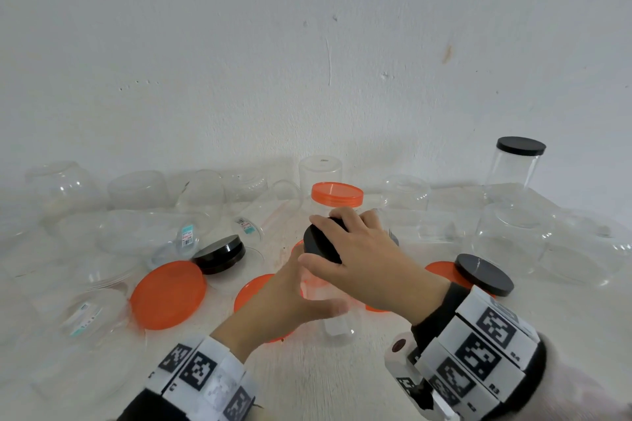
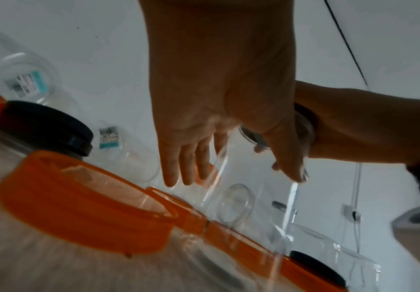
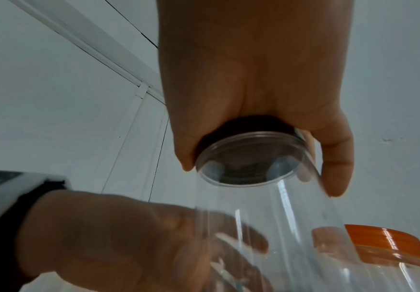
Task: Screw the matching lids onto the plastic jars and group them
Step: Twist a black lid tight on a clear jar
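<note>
A tall clear plastic jar (image 1: 338, 325) stands slightly tilted on the white table, near the middle. My left hand (image 1: 318, 290) grips its body, thumb on the near side and fingers round the far side. The left wrist view shows that same left hand (image 2: 238, 171) with the clear jar (image 2: 241, 189) between thumb and fingers. My right hand (image 1: 313, 239) comes from above and grips a black lid (image 1: 325, 249). In the right wrist view the right hand (image 3: 253, 168) holds the black lid (image 3: 248, 158) seated on the jar's mouth.
Behind stands a jar with an orange lid (image 1: 337, 195); at the back right is a jar with a black lid (image 1: 519, 147). Loose orange lids (image 1: 167, 294) and a black lid (image 1: 484, 273) lie nearby. Several open clear jars (image 1: 150, 232) lie along the wall.
</note>
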A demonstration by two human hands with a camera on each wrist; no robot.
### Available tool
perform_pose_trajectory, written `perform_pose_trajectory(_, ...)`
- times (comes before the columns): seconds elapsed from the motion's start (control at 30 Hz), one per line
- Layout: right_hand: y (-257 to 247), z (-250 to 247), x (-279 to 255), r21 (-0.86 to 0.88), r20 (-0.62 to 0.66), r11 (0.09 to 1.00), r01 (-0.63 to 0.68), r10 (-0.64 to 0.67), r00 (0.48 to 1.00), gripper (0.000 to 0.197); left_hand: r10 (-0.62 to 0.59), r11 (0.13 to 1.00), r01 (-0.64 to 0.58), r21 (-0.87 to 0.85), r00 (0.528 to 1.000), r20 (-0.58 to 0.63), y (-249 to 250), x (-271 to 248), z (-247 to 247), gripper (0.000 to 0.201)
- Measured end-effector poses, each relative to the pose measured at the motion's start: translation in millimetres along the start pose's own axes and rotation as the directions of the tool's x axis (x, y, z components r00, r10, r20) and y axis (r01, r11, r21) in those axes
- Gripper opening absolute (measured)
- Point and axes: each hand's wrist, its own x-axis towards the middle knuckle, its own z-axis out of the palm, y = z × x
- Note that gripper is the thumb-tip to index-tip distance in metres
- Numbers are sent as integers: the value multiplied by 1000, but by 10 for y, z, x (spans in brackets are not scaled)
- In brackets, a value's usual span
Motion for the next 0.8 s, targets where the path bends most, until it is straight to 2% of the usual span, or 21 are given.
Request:
perform_pose_trajectory(0.13,33,-37,-60,21,30,1000,22,-23,999,66,-99,982,77,170,987,125,-112,27,-182,68)
perform_pose_trajectory(0.2,61,-59,-119,18,36,999,36,-37,999,68,-128,967,91,239,981,143,-195,52,-235,77)
perform_pose_trajectory(0.37,176,-136,-259,14,48,992,122,-123,991,72,-244,887,206,413,969,39,-338,143,-280,74)
perform_pose_trajectory(0.5,355,-317,-301,171,130,975,144,-167,977,76,-336,827,293,480,942,4,-399,166,-277,80)
perform_pose_trajectory(0.57,518,-515,-296,257,119,956,142,-177,977,73,-344,816,306,490,939,-14,-420,166,-256,80)
perform_pose_trajectory(0.63,745,-794,-272,292,-4,943,162,-168,986,67,-333,803,301,515,942,-31,-429,168,-231,79)
perform_pose_trajectory(0.7,1033,-1105,-235,296,-216,944,144,-81,973,76,-333,788,300,538,942,-38,-397,153,-215,78)
perform_pose_trajectory(0.77,1349,-1378,-155,313,-405,948,55,81,911,77,-350,773,315,550,936,-44,-361,140,-202,79)
perform_pose_trajectory(0.8,1521,-1473,-93,319,-457,948,-10,163,874,76,-361,773,328,543,931,-50,-345,133,-190,79)
